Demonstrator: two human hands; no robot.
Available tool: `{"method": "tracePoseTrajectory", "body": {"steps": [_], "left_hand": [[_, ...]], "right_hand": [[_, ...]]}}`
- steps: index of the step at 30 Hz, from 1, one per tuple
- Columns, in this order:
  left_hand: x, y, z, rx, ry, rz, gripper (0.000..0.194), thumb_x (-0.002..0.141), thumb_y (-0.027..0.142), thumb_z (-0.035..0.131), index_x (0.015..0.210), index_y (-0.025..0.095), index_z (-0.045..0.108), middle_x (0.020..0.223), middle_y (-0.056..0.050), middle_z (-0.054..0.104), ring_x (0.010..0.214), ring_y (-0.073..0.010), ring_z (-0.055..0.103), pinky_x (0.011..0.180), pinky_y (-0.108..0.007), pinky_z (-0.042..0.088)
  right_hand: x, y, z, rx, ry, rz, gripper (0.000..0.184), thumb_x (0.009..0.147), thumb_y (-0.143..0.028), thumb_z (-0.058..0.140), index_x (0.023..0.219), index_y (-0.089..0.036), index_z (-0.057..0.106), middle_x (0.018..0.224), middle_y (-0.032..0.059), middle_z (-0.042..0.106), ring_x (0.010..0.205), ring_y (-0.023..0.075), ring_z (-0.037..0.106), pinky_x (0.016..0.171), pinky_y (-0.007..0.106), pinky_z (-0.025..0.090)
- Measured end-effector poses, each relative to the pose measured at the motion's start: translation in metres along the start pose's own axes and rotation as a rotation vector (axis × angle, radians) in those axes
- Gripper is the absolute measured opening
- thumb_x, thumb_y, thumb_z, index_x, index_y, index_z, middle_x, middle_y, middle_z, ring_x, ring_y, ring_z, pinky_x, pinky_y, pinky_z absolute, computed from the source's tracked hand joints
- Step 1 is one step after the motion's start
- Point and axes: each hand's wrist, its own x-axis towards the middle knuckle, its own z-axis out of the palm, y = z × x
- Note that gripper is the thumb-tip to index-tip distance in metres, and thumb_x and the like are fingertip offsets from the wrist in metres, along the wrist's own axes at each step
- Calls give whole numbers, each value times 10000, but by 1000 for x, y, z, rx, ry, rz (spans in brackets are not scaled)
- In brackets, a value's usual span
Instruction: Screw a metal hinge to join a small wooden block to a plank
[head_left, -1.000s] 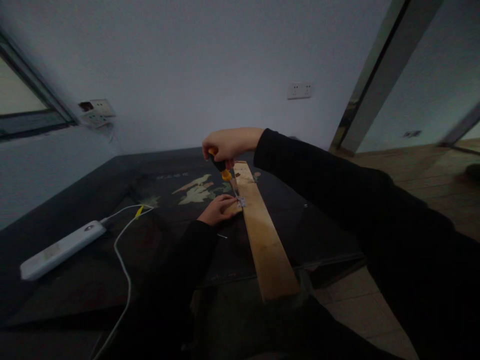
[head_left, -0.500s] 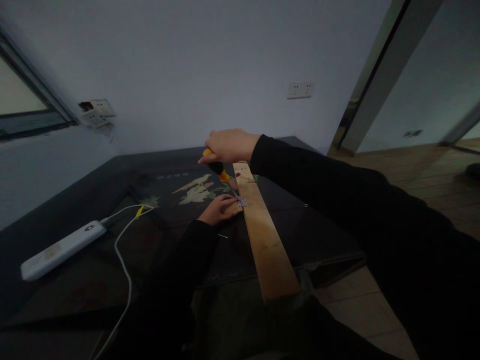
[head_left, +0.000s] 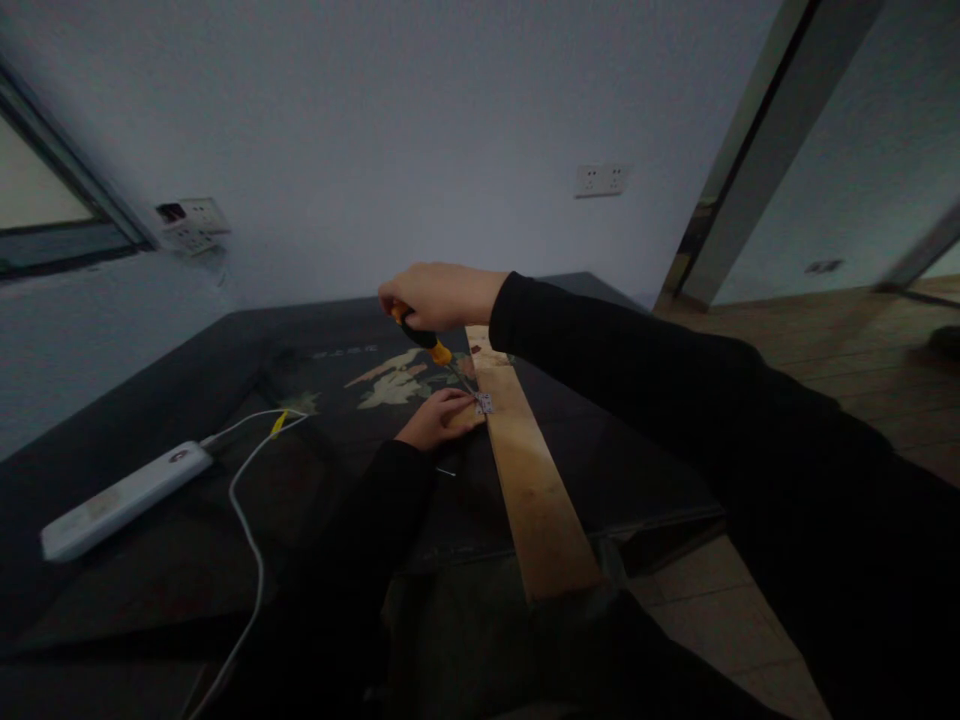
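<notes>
Evidently gripping a probably light, stiff screwdriver [head_left: 440, 355] by its thick handle [head_left: 420, 338] with right hand [head_left: 442, 297], clasping short wooden piece [head_left: 468, 421] with left hand [head_left: 438, 418].

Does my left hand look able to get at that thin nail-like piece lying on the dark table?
Probably yes: the nail-like piece lies close to your left hand, and nothing seems to block the way, though that hand is busy beside the hinge.

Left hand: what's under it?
A small piece of wood shows beneath the left hand, next to the long board, with a metal hinge at the joint. The rest of that piece is covered, as is the table directly below.
</notes>
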Motion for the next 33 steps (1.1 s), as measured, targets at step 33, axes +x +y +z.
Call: {"method": "tracePoseTrajectory", "body": {"steps": [33], "left_hand": [[0,0,-1,34,-11,-4,504,788,336,672,1265,188,598,1234,-124,552,1159,-267,525,1030,-455,419]], "right_hand": [[-4,16,8,0,122,114,255,847,-278,639,1014,-89,676,993,134,677,952,213,616,800,303,420]]}}
